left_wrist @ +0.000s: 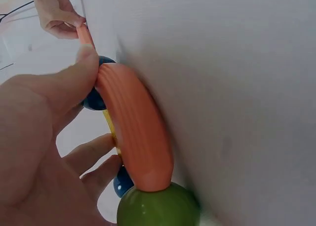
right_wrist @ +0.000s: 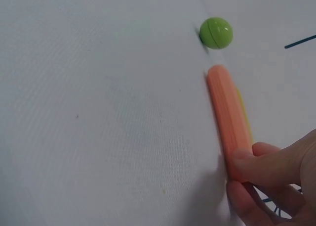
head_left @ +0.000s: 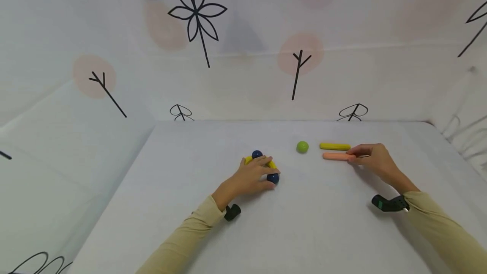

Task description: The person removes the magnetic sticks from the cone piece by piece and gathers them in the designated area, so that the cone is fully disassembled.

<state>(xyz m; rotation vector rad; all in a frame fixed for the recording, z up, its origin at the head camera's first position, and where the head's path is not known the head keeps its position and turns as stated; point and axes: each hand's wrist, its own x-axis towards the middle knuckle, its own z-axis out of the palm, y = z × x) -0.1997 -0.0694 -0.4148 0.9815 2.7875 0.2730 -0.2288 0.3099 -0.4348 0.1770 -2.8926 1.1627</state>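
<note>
One bare left hand (head_left: pixel 251 177) holds a joined cluster (head_left: pixel 272 164) of glossy dark blue balls (head_left: pixel 273 178) and curved yellow and orange bars, at left on the white worktop (head_left: pixel 296 223); its thumb and fingers lie round the parts, hiding whether the cluster closes into a ring. To the right, on the far side, sits a loose glossy light green ball (head_left: pixel 302 147). Further right, a straight yellow bar (head_left: pixel 335 146) lies just beyond a straight, smooth orange bar (head_left: pixel 336 156), whose right end the bare right hand (head_left: pixel 374 160) pinches between thumb and fingers. The step in hand looks like taking up the orange bar while steadying the cluster. The next move probably calls for keeping that end pinch firm and lifting the bar without nudging its yellow neighbour.
</note>
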